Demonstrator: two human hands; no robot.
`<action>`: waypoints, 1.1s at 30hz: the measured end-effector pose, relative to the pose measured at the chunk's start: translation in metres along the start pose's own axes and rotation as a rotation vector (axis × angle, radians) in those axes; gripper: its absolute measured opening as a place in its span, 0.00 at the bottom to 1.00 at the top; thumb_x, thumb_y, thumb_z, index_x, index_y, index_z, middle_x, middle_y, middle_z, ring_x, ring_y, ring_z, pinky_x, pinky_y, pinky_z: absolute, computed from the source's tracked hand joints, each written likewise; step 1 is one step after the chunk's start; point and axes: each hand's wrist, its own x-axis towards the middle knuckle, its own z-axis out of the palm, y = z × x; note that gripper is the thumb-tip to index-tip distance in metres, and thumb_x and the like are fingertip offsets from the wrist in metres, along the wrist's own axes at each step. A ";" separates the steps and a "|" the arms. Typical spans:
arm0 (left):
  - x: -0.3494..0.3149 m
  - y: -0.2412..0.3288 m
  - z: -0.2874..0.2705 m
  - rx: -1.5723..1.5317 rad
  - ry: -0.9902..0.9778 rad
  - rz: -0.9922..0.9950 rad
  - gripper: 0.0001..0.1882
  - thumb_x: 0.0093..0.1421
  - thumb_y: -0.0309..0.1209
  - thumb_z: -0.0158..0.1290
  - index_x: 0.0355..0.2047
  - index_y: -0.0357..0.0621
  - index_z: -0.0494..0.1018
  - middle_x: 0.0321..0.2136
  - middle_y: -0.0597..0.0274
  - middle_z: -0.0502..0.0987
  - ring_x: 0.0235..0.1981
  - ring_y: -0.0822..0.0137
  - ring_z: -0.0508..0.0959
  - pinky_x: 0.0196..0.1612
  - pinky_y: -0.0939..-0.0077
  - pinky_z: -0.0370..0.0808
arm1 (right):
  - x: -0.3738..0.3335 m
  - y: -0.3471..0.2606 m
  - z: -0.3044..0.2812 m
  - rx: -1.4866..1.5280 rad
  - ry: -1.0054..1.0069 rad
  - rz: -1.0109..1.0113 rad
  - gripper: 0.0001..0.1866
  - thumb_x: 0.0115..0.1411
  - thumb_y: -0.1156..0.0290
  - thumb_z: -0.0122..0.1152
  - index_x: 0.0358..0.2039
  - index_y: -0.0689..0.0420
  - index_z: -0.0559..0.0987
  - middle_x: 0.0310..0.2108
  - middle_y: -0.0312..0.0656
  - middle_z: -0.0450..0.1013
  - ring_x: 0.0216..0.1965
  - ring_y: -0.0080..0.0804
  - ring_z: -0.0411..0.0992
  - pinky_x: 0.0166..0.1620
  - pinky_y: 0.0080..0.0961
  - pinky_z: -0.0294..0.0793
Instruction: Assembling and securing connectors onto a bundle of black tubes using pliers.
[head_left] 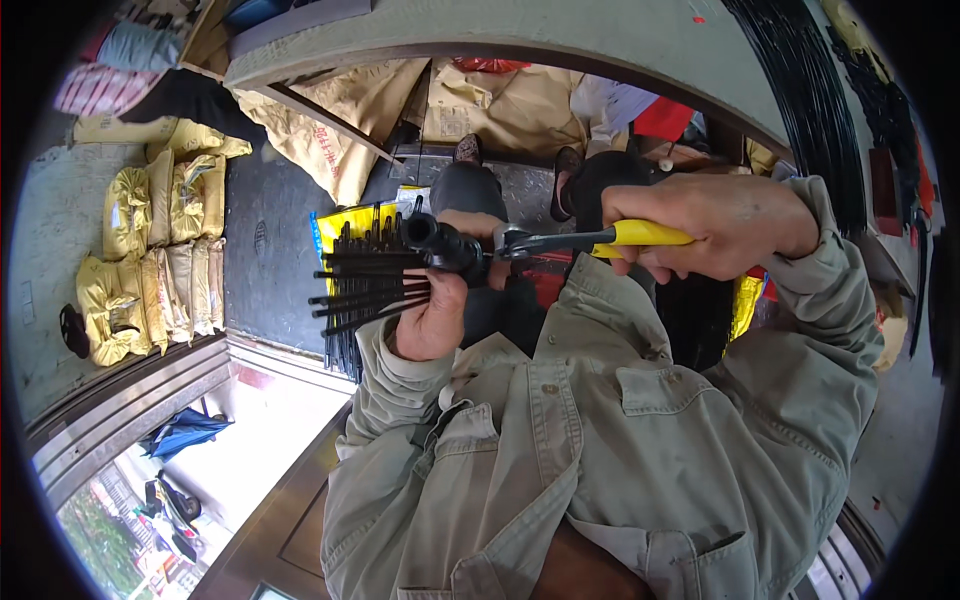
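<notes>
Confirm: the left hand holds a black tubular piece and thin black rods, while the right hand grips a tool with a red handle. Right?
One error: the handle is yellow, not red, as the head view shows. The left hand does hold the black tubular piece and thin black rods; the right hand does grip the tool.

Well to the left of my left hand (432,318), I observe stacked yellowish sacks (157,205). Beyond my right hand (715,222) stands a grey table (600,28), a brown sack (520,108) below its edge. Left of and behind my left hand, I record a blue umbrella (187,432).
</notes>
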 end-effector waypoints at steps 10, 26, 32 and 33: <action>0.019 -0.025 -0.003 0.022 0.289 0.010 0.23 0.61 0.43 0.40 0.45 0.34 0.65 0.25 0.62 0.70 0.25 0.74 0.67 0.30 0.80 0.64 | 0.017 0.043 -0.015 -0.087 0.336 -0.208 0.10 0.54 0.75 0.53 0.36 0.58 0.65 0.27 0.40 0.70 0.26 0.34 0.70 0.28 0.26 0.66; 0.060 -0.005 -0.075 -0.904 0.696 0.409 0.22 0.57 0.52 0.45 0.36 0.44 0.64 0.21 0.68 0.66 0.23 0.71 0.68 0.35 0.74 0.70 | 0.101 0.095 0.083 -0.225 1.074 -0.337 0.19 0.57 0.60 0.52 0.45 0.56 0.70 0.47 0.43 0.65 0.45 0.35 0.66 0.46 0.30 0.67; 0.045 -0.095 -0.005 -0.754 0.312 -0.691 0.17 0.56 0.42 0.52 0.35 0.40 0.68 0.30 0.63 0.72 0.30 0.67 0.72 0.39 0.73 0.70 | 0.072 0.077 0.033 0.936 1.355 -1.070 0.17 0.51 0.66 0.62 0.38 0.60 0.72 0.25 0.39 0.72 0.27 0.26 0.71 0.28 0.21 0.69; 0.049 -0.072 0.012 -0.559 0.285 -0.473 0.16 0.55 0.39 0.53 0.36 0.39 0.69 0.32 0.62 0.72 0.31 0.67 0.72 0.39 0.74 0.70 | 0.077 0.089 0.030 0.807 1.325 -0.981 0.13 0.50 0.68 0.62 0.35 0.61 0.73 0.24 0.38 0.72 0.26 0.24 0.70 0.26 0.20 0.68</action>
